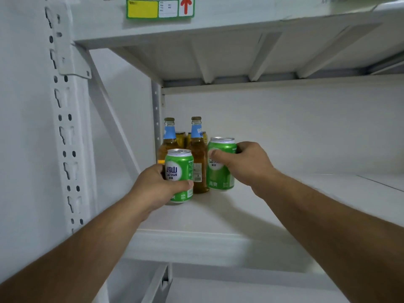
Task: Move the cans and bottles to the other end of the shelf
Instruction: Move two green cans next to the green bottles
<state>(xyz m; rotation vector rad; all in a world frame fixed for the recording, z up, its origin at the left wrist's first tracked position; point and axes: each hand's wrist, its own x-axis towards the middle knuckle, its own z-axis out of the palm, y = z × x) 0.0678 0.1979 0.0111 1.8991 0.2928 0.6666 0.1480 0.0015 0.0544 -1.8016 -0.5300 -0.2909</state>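
Observation:
Two green cans and several amber glass bottles stand at the left end of a white shelf (pixel 229 217). My left hand (pixel 153 186) grips the nearer green can (pixel 179 169), thumb across its lower front. My right hand (pixel 247 162) grips the second green can (pixel 219 173), thumb on its front near the top. Between the two cans stands a bottle with a blue neck label (pixel 197 156). A second blue-labelled bottle (pixel 169 136) stands behind the left can. More amber bottles (pixel 181 139) show partly behind these.
A white perforated upright (pixel 65 132) and a diagonal brace (pixel 109 110) bound the shelf's left end. The upper shelf (pixel 218 29) hangs overhead, with a green and yellow label (pixel 159 6). The white shelf board stretches away to the right.

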